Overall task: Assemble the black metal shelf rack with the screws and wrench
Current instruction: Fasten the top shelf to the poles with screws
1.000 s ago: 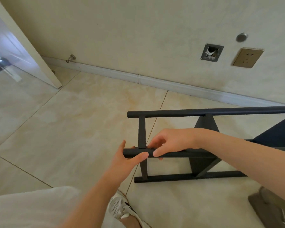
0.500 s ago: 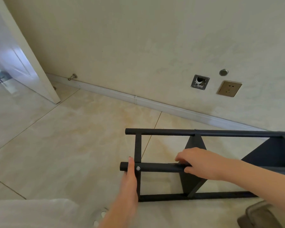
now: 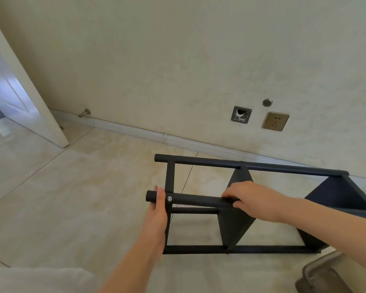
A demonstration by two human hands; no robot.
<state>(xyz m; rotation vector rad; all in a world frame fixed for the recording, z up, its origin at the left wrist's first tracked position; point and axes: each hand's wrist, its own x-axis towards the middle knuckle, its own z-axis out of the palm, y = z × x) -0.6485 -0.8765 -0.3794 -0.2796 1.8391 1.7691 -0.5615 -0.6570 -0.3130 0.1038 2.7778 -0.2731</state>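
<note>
Head view: our flat left hand [image 3: 156, 210] braces the rack [image 3: 262, 166]; our right hand [image 3: 256, 199] grips its tube [image 3: 194, 200], probably to steady it.

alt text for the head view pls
A black rack lies on its side on a tiled floor. The left hand rests flat against the near tube beside a screw; the right hand grips that tube farther along.

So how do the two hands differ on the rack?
The left hand lies flat with straight fingers; the right hand curls over. The left hand sits at the end of the near tube by the screw; the right hand is further along. Both touch that tube.
</note>
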